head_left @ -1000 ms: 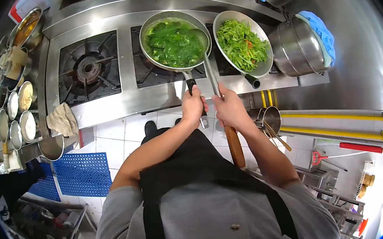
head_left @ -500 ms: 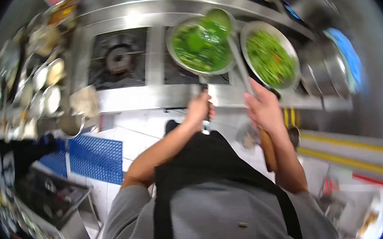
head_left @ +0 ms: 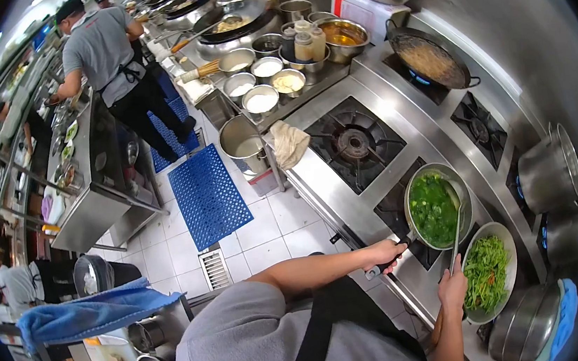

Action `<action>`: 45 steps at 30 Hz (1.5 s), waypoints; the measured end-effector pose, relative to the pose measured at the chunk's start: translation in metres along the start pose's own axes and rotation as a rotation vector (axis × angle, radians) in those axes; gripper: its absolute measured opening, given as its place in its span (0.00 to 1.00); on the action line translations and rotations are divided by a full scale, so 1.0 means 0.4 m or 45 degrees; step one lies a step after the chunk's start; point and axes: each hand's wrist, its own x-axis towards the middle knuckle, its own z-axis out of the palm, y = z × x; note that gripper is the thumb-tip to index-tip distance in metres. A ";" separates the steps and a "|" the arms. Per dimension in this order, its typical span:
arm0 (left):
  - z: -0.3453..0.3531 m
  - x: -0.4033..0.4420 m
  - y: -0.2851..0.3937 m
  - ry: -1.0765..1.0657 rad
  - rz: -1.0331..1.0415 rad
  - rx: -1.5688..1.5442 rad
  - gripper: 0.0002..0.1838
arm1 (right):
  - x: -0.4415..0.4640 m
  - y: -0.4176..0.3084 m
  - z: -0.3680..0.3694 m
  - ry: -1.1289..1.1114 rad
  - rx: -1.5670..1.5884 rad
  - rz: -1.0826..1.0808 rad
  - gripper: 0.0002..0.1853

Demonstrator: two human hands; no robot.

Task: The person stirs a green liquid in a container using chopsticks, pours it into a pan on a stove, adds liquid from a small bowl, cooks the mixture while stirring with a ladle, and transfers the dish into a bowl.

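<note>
My left hand (head_left: 386, 257) is wrapped round the black handle of a frying pan (head_left: 467, 210). The pan sits over a stove burner and holds green broth with chopped leaves (head_left: 431, 209). In my right hand (head_left: 453, 289) is the long handle of a metal ladle (head_left: 457, 234). Its bowl end rests in the pan, against the right side. Just below the pan, close to my right hand, a wide pale pan or bowl (head_left: 512, 270) holds cut green vegetables (head_left: 486, 271) with a few orange bits.
Left of the pan is an unlit burner (head_left: 355, 142) with a beige cloth (head_left: 290, 144) at the stove edge. Behind are a dark wok (head_left: 429, 60) over a flame and tall pots (head_left: 549, 171). Ingredient bowls (head_left: 261, 100) stand further left. A co-worker (head_left: 108, 65) stands beyond the blue mat (head_left: 210, 196).
The view has swung to the left. The ladle, earlier raised over the pan with green liquid spilling from it, is now lowered into the pan. Both hands keep their holds.
</note>
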 end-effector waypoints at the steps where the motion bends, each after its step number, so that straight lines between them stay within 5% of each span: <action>1: -0.003 0.001 -0.001 -0.004 0.002 0.020 0.26 | 0.016 0.004 0.005 0.002 -0.050 -0.036 0.32; 7: -0.015 0.001 -0.009 -0.022 0.052 0.005 0.26 | 0.038 0.048 -0.015 -0.019 -0.391 -0.523 0.37; 15: -0.036 -0.001 -0.006 -0.031 0.034 -0.011 0.24 | -0.008 0.117 -0.157 -0.165 -0.808 -0.726 0.38; 22: -0.033 0.019 -0.015 -0.042 0.029 -0.032 0.25 | -0.056 0.129 -0.244 -0.180 -0.911 -0.628 0.38; 26: -0.035 0.036 -0.041 0.005 0.028 -0.017 0.26 | -0.093 0.135 -0.190 -0.226 -0.749 -0.314 0.40; 31: 0.010 0.031 -0.053 0.006 -0.034 -0.145 0.22 | -0.125 0.100 -0.052 0.074 -0.279 -0.203 0.37; 34: 0.042 -0.001 -0.026 0.024 -0.059 -0.182 0.21 | -0.102 0.061 -0.010 -0.043 -0.276 0.043 0.34; 38: 0.055 0.009 -0.039 0.024 -0.080 -0.188 0.21 | -0.124 0.031 0.090 0.076 -0.341 0.041 0.32; 41: 0.078 0.001 -0.019 0.037 -0.067 -0.165 0.21 | -0.155 -0.038 0.096 -0.070 0.523 0.274 0.24; 43: 0.098 -0.005 0.001 0.036 -0.064 -0.124 0.21 | -0.148 -0.035 0.037 -0.575 2.130 0.485 0.19; 45: 0.112 -0.010 0.011 0.079 -0.061 -0.156 0.21 | -0.147 -0.050 -0.012 -0.573 2.317 0.571 0.14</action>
